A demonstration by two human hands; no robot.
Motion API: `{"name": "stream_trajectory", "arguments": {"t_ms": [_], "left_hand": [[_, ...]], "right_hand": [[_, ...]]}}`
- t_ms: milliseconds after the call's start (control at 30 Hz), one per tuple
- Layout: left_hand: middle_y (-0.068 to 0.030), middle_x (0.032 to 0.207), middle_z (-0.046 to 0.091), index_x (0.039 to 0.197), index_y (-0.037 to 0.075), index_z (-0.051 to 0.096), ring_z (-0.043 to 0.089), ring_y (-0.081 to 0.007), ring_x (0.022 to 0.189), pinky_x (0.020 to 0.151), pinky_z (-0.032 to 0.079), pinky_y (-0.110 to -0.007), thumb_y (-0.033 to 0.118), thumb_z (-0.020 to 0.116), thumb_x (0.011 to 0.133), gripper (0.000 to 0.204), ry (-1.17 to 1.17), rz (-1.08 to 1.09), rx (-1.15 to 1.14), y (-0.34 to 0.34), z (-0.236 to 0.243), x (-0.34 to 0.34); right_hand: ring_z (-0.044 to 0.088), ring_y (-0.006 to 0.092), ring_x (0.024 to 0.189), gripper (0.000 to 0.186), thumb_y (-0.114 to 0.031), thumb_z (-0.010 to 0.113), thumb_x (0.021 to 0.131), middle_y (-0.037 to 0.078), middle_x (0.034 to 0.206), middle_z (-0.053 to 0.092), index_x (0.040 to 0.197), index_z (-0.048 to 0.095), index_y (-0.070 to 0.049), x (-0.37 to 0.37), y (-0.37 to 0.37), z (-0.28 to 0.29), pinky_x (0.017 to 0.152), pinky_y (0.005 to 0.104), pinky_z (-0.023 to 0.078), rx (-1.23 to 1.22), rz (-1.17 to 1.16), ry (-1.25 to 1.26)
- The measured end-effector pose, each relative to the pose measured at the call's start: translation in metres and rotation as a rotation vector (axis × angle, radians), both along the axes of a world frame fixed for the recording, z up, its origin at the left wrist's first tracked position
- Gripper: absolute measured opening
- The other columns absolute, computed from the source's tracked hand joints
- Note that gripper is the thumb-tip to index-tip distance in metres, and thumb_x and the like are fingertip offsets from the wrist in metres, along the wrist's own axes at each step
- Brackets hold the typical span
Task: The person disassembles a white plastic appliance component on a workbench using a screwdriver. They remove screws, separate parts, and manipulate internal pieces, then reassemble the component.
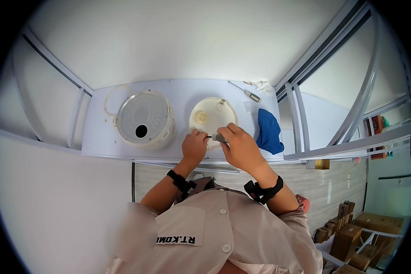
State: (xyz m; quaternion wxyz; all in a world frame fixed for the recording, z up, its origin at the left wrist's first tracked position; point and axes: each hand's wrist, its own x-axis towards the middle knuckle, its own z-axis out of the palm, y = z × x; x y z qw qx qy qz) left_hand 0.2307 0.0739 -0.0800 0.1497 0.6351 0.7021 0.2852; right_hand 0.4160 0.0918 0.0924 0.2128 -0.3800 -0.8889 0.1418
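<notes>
A round cream-coloured plastic cover (pixel 213 116) lies flat on the white table (pixel 178 89), with a small yellowish disc and a metal part on it. My left hand (pixel 194 146) rests on its near rim, fingers curled, steadying it. My right hand (pixel 242 146) grips a grey-handled screwdriver (pixel 218 137), whose dark tip points left toward my left hand at the cover's near edge. To the left stands an upturned white cooker body (pixel 144 119) with a grey metal base and a dark round hole.
A blue cloth (pixel 269 131) lies right of the cover. A second screwdriver (pixel 252 95) and a crumpled white rag (pixel 261 85) sit at the table's far right. Metal frame rails (pixel 306 118) run along the right. Cardboard boxes (pixel 351 235) are stacked on the floor lower right.
</notes>
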Motion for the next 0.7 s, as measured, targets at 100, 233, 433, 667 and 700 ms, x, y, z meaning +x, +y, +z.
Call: {"name": "stream_trajectory", "arguments": {"t_ms": [100,233,433,667,700], "left_hand": [[-0.0031,0.101,0.067,0.103,0.016,0.079,0.066,-0.0322,0.091,0.079,0.055,-0.047,0.023,0.077,0.091,0.014,0.047,0.0,0.0,0.001,0.004,0.001],[-0.0015,0.101,0.067,0.103,0.018,0.08,0.067,-0.0306,0.092,0.079,0.055,-0.046,0.025,0.077,0.091,0.015,0.06,0.014,-0.039,0.001,0.004,-0.002],[0.0002,0.104,0.069,0.103,0.019,0.081,0.067,-0.0293,0.093,0.081,0.054,-0.045,0.026,0.077,0.091,0.014,0.029,0.034,-0.053,0.001,0.004,-0.001],[0.0018,0.102,0.07,0.101,0.021,0.081,0.068,-0.0276,0.093,0.085,0.047,-0.048,0.028,0.077,0.09,0.014,0.125,0.049,-0.013,0.003,0.007,-0.004],[0.0021,0.102,0.07,0.101,0.021,0.081,0.068,-0.0275,0.093,0.084,0.047,-0.048,0.028,0.077,0.09,0.014,0.13,0.052,-0.011,0.003,0.006,-0.005]], "right_hand": [[0.071,0.0357,0.085,0.027,-0.015,0.077,0.09,0.015,0.095,0.065,0.113,0.065,-0.007,-0.001,0.001,0.001,0.07,0.0434,0.06,0.044,0.032,0.134],[0.071,0.0376,0.087,0.03,-0.008,0.075,0.088,0.015,0.104,0.066,0.116,0.065,-0.007,-0.009,-0.007,0.009,0.071,0.0447,0.059,-0.172,-0.258,-0.128],[0.072,0.0364,0.083,0.031,-0.01,0.076,0.087,0.014,0.107,0.064,0.116,0.063,-0.008,0.001,0.0,-0.007,0.066,0.0452,0.059,-0.079,-0.082,0.044],[0.072,0.0381,0.081,0.036,-0.004,0.074,0.087,0.015,0.11,0.066,0.12,0.062,-0.007,-0.004,-0.005,-0.002,0.07,0.0441,0.06,-0.088,-0.128,0.079],[0.072,0.0381,0.081,0.036,-0.004,0.074,0.087,0.015,0.11,0.066,0.121,0.062,-0.007,-0.004,-0.004,-0.002,0.07,0.0439,0.059,-0.105,-0.173,0.031]]}}
